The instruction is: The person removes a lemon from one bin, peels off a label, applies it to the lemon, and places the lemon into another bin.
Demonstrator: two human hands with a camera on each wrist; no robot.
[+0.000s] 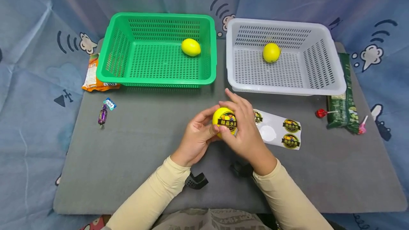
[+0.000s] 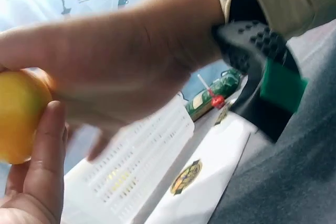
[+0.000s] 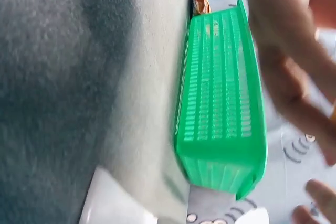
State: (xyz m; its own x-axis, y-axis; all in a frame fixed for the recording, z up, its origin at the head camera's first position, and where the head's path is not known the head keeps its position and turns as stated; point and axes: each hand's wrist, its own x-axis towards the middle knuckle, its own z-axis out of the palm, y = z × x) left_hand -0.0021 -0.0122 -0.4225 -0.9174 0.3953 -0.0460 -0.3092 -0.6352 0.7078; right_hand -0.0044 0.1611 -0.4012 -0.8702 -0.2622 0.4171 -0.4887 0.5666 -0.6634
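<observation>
A yellow lemon [image 1: 217,116] with a round black-and-gold sticker [image 1: 227,120] on its face is held between both hands above the table. My left hand [image 1: 197,138] grips it from the left, thumb at its lower edge. Around its right side curls my right hand [image 1: 246,134], with the thumb by the sticker and the index finger over the top. Its other fingers extend forward. Under and beside the right hand lies a white sticker sheet [image 1: 278,118], with several stickers and a bare round spot. In the left wrist view the lemon [image 2: 21,116] is blurred.
At the back stand a green basket [image 1: 156,81] and a white basket [image 1: 287,88], each holding one lemon. Wrapped candies [image 1: 102,115] and an orange packet [image 1: 92,77] lie left; lollipops [image 1: 321,113] and a green packet [image 1: 337,111] lie right.
</observation>
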